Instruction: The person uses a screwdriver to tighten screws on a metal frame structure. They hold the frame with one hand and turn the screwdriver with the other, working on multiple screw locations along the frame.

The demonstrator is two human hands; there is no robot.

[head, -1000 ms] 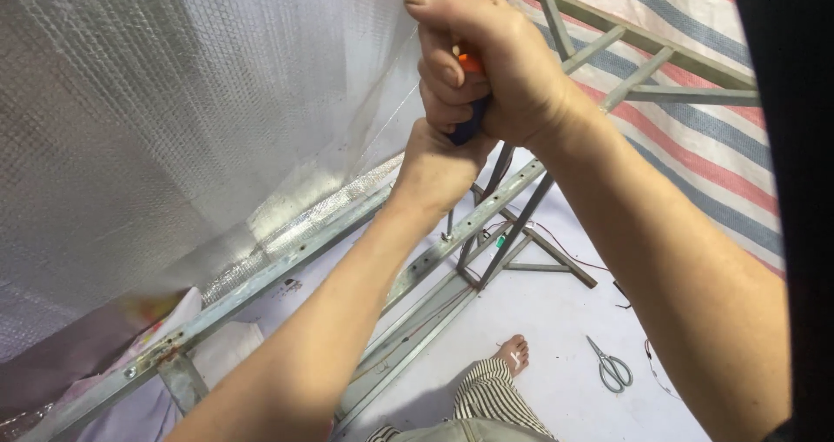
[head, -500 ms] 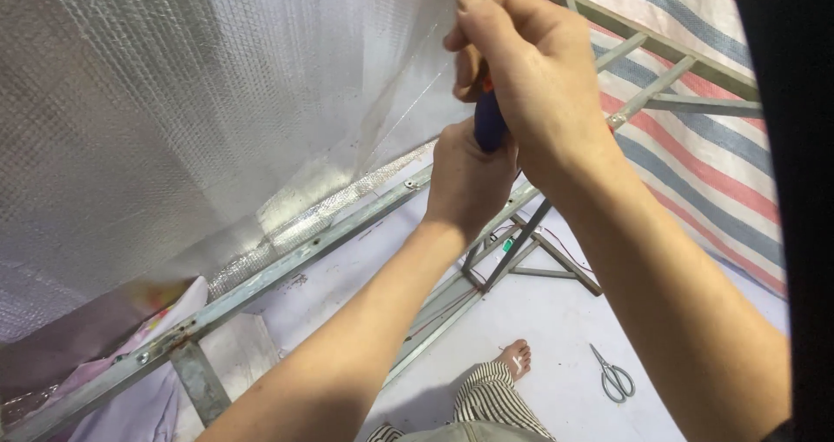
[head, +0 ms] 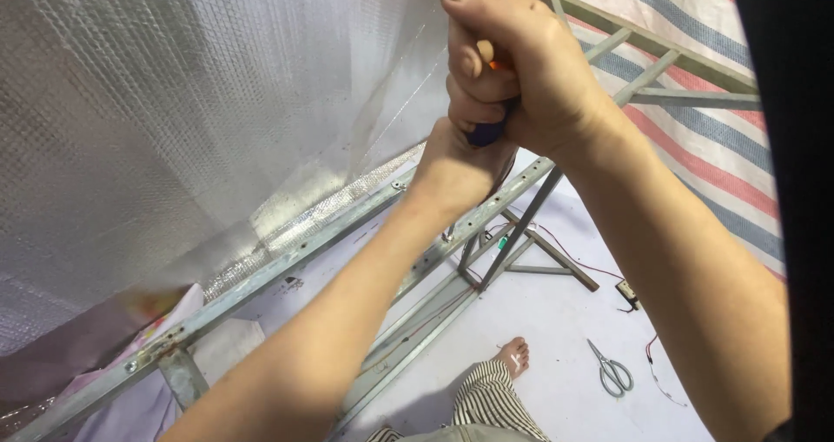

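My right hand (head: 530,69) is clenched around a tool with a blue and orange handle (head: 488,132), most of it hidden in the fist. My left hand (head: 456,168) sits directly under it, its fingers hidden behind the right hand, so what it grips cannot be seen. Both hands are raised close to a silver reflective bubble-foil sheet (head: 174,121) that hangs over a grey perforated metal angle bar (head: 287,264).
More metal frame bars (head: 521,225) slope down to the white floor. Scissors (head: 613,372) and thin red and black wires (head: 630,294) lie on the floor. A bare foot and striped trouser leg (head: 499,381) show below. A striped tarp (head: 695,103) hangs at right.
Both hands have stayed locked together on the tool, shifting slightly right and lower in view as the camera moved. The foil and frame look unchanged.
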